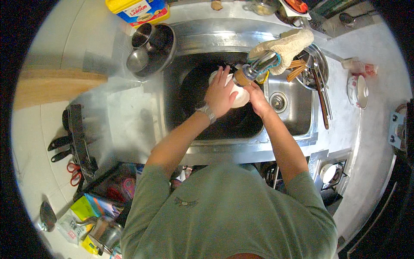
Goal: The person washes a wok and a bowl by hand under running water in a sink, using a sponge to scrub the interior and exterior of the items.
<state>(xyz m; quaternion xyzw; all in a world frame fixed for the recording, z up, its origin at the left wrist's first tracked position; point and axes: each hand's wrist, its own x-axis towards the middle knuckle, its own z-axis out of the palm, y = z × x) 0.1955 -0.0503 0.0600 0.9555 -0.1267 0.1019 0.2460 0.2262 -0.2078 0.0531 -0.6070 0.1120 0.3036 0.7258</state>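
Observation:
A white bowl (241,98), tilted and partly covered by fingers, is between my hands over the dark large sink basin (223,131). My left hand (220,94) lies across the bowl, its fingers extended over the top and the thumb on its face. My right hand (257,98) grips the bowl's right edge, with its fingertips partly hidden. Just above, the outlet of a chrome faucet (254,68) covers part of the bowl. Draped over the faucet is a cream knit glove (291,47). Whether water is running cannot be made out.
Right of the large basin is a small steel basin (292,118) with a drain strainer. Beyond it, a metal bowl (324,66) holds chopsticks and long utensils that overhang its rim. Steel pots (166,48) stand at the left. A knife rack (79,136) hangs on the left wall.

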